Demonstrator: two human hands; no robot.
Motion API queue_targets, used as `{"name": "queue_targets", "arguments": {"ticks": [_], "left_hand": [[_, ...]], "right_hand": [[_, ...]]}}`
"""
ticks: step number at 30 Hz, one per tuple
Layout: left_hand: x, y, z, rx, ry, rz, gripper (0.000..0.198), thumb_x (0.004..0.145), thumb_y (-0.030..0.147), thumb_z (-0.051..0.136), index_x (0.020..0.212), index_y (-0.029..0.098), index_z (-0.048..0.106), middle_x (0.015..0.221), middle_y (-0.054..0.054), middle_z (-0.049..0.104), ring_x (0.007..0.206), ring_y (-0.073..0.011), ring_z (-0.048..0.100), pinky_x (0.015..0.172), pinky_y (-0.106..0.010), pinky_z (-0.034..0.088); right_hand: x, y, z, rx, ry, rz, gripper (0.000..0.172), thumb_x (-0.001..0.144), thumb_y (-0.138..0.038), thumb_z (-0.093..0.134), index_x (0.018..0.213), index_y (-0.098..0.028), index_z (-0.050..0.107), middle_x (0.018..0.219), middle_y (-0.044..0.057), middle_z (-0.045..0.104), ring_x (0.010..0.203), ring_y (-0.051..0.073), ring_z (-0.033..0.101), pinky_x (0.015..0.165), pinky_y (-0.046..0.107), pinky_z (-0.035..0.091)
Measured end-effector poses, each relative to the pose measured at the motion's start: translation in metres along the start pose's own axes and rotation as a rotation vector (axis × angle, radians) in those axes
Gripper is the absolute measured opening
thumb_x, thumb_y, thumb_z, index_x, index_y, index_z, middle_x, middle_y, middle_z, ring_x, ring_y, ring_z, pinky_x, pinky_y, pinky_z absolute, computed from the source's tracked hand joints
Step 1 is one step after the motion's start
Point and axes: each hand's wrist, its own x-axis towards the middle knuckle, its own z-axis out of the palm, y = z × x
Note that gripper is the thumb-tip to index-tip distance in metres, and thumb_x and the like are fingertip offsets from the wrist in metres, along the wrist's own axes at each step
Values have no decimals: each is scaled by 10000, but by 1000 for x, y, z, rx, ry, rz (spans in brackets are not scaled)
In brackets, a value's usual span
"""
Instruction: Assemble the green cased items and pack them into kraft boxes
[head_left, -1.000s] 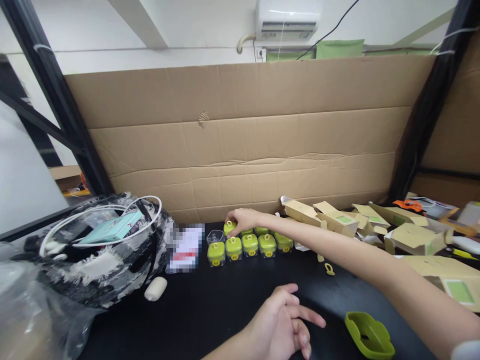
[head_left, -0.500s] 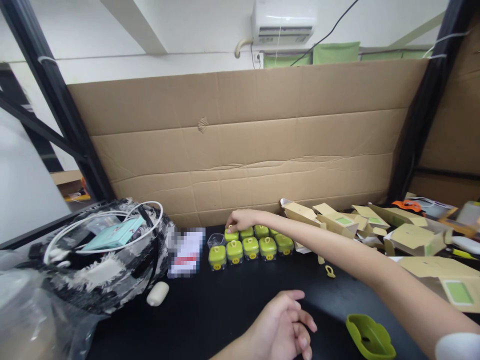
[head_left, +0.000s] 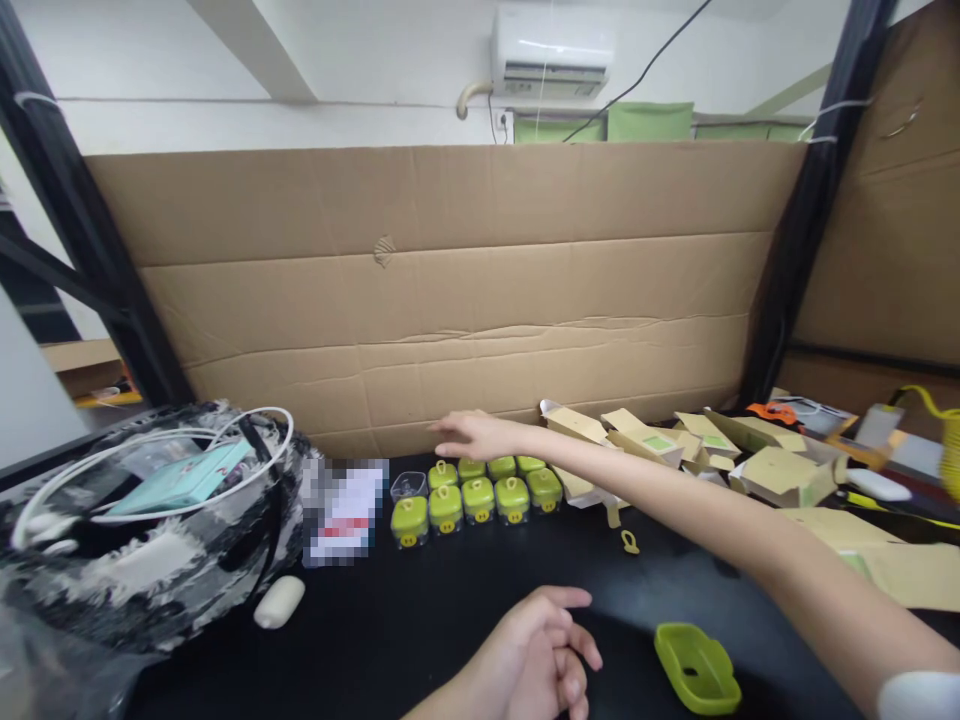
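My right hand hovers over the back row of small clear containers with green lids, its fingers stretched to the left and holding nothing. Beneath it is a green-lidded container with a loop on top. At the left end of that row stands a clear container without a lid. Several more lidded containers make up the front row, among them one with a round yellow sticker. My left hand is palm up above the black table, empty, fingers loosely bent and apart.
Right of my left hand lies a green tray-like piece; a small yellow-green ring is farther back. Several opened cartons cover the right side. A patterned bag and a white oval case sit left. Cardboard walls the back.
My right hand has come up off the lidded container, and its fingers have straightened. The left hand stays nearly the same. The view has shifted slightly to the right.
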Motion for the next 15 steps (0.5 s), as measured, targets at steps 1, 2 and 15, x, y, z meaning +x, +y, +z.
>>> {"name": "queue_targets", "arguments": {"ticks": [1, 2, 15], "left_hand": [[1, -1, 0, 17, 2, 14, 427, 559, 305, 514, 963, 165, 504, 558, 38, 580, 367, -58, 366, 412, -241, 286], [1, -3, 1, 37, 7, 32, 406, 561, 294, 516, 948, 169, 513, 552, 43, 575, 360, -57, 364, 401, -235, 286], [-11, 12, 25, 1106, 149, 475, 246, 799, 306, 581, 1017, 223, 660, 844, -35, 605, 807, -200, 522, 757, -312, 389]], "right_hand": [[-19, -3, -6, -11, 39, -10, 311, 952, -264, 446, 1243, -158, 480, 1247, 92, 528, 1097, 211, 534, 913, 413, 442], [-40, -5, -10, -25, 55, -19, 298, 970, -213, 378, 1243, -157, 485, 1228, 84, 551, 1106, 177, 528, 929, 348, 426], [-217, 25, 32, -205, -117, 267, 116, 822, -194, 592, 905, -171, 669, 827, 90, 700, 693, 246, 683, 559, 294, 475]]}}
